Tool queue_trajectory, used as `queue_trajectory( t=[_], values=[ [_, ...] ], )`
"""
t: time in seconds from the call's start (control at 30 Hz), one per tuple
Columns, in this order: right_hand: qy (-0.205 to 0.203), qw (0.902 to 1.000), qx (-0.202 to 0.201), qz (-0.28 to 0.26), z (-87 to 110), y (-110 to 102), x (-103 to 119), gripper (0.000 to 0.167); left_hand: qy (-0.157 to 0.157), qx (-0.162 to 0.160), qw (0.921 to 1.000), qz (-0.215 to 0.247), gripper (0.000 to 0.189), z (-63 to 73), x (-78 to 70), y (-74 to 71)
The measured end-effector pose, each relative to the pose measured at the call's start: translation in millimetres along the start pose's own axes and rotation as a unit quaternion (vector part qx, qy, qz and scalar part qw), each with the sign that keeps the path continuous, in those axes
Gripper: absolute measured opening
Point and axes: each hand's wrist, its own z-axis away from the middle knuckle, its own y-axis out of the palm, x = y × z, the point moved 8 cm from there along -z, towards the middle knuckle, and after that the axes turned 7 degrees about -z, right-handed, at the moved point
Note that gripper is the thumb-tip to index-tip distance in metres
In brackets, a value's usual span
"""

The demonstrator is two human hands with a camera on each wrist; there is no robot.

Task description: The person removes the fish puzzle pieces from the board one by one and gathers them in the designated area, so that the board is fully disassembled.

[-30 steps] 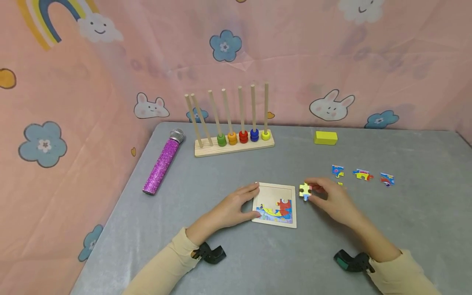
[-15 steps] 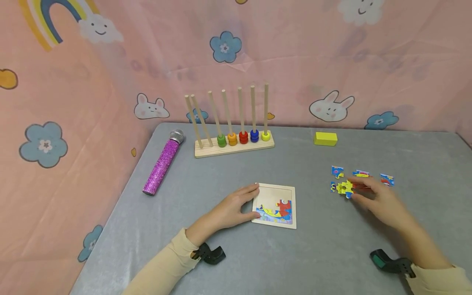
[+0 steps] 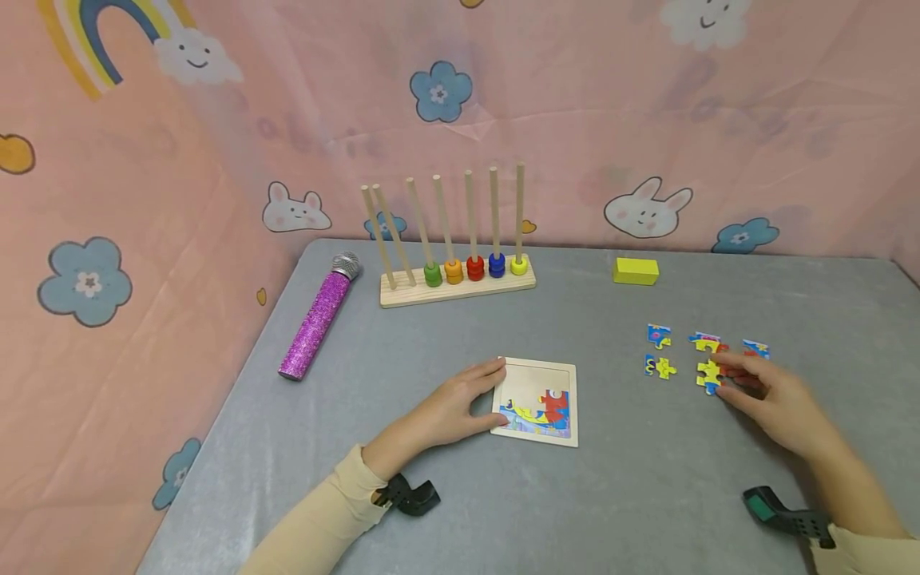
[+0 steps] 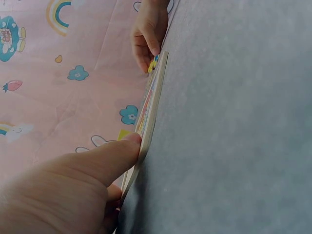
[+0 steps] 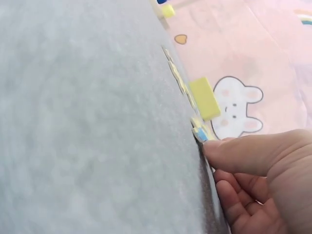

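A square wooden puzzle board (image 3: 533, 374) lies on the grey table, its lower part filled with red, yellow and blue pieces. My left hand (image 3: 460, 403) holds its left side, with fingertips at the upper left corner and thumb lower down. In the left wrist view the thumb (image 4: 114, 156) presses on the board's edge. On the right, my right hand (image 3: 779, 403) pinches a yellow puzzle piece (image 3: 707, 374) with a blue tip, low at the table. Around it lie loose pieces: a blue-and-yellow one (image 3: 658, 335), a yellow one (image 3: 662, 367), and others partly hidden by the fingers.
Behind the board stands a wooden peg rack (image 3: 460, 295) with coloured rings. A purple glitter microphone (image 3: 316, 323) lies at the left edge. Toward the back right sits a yellow block (image 3: 636, 271). A pink patterned cloth (image 3: 546, 96) hangs behind and left of the table.
My right hand has moved right from beside the board to the loose pieces, carrying the yellow puzzle piece. The left hand and the board have stayed in place.
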Motion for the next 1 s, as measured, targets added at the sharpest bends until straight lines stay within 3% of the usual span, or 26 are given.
queue_trajectory(
  t=[0.53, 1.0],
  values=[
    [0.007, 0.9997, -0.003, 0.023, 3.3, 3.0, -2.9, 0.041, -0.002, -0.002, 1.0000, -0.003, 0.072, 0.5, 0.2, -0.5],
    [0.004, 0.9988, -0.029, -0.039, 4.4, 2.7, 0.1, 0.038, 0.002, -0.002, 1.0000, -0.003, 0.072, 0.0, 0.1, -0.2]
  ],
)
